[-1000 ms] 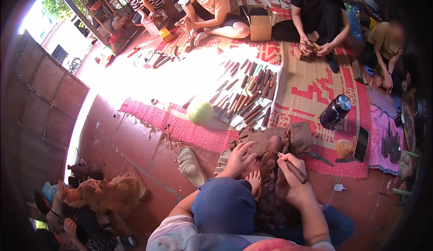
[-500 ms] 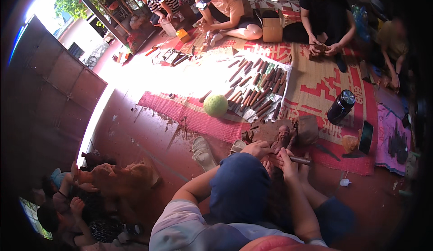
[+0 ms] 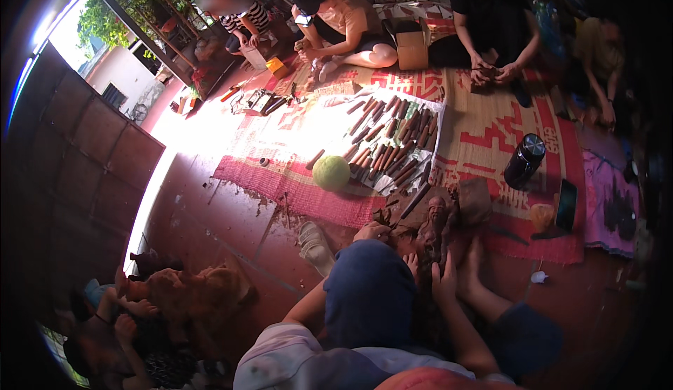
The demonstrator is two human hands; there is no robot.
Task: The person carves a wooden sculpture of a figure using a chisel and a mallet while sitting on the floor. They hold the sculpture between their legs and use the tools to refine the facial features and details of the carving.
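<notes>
A reddish-brown carved figure (image 3: 436,222) with a bearded head stands between my bare feet, leaning against wooden blocks. My right hand (image 3: 444,283) is by its lower part, fingers stretched and apart, with no tool in it. To the left of the figure, my left hand (image 3: 373,231) is at the edge of the dark wood pieces. Its fingers look curled; what they hold, if anything, is hidden. Just beyond that hand, a dark-handled carving tool (image 3: 416,200) slants across the wood. A blue cap (image 3: 370,293) covers the space between my forearms.
Several carving tools (image 3: 392,134) lie on a white sheet beside a green ball-like object (image 3: 331,172). A dark flask (image 3: 524,161) and a phone (image 3: 566,205) stand right. A sandal (image 3: 315,247) lies left. Other people sit around the red-patterned mat (image 3: 484,134).
Both hands were together at the figure, the right gripping a dark-handled tool. Now the right is without it, lower down; the left has moved left. A tool shows beyond the left hand.
</notes>
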